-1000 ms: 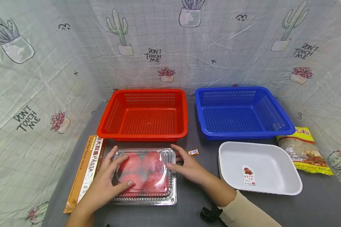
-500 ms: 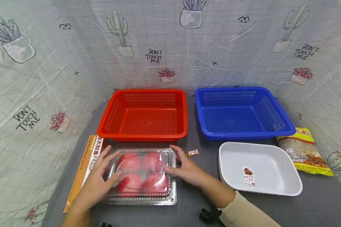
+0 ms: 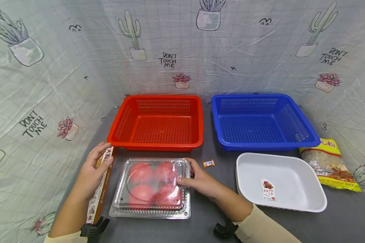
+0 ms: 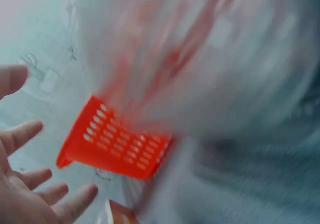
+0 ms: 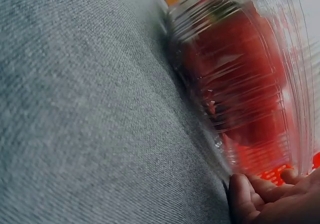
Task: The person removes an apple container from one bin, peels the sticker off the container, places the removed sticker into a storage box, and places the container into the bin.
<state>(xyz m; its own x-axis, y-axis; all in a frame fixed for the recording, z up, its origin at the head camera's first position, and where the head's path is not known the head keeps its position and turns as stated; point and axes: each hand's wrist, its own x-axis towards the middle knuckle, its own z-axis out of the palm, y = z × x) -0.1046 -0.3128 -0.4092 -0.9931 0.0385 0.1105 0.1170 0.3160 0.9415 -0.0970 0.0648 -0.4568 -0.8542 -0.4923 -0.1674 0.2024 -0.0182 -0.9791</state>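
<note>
Resting against the right edge of the clear plastic clamshell box of red tomatoes, right hand, thumb laid on the lid, fingers lightly curled along the far right corner; more a steadying touch than a firm pinch. In the right wrist view, fingertips pressed to the box's ribbed wall, grey cloth beneath. Moved off the lid since a second ago, left hand, now curling over the far end of the long orange and white pasta carton just left of the box, thumb on the carton's top face. In the left wrist view, fingers spread and relaxed, everything else blurred, so how tight the hold is cannot be told. Meaning, as a judgement: clamshell left to the right hand alone, attention of the left turned to the carton. Clamshell itself flat on the grey tabletop, near the front edge, lid closed, four tomatoes inside. Just beyond it, red perforated plastic basket, nothing in it. To its right, blue perforated plastic basket, likewise bare inside. Nearer, white plastic tray carrying only a small fruit sticker. Between red basket and tray, small orange sachet. Far right, yellow-edged bag of grain.
</note>
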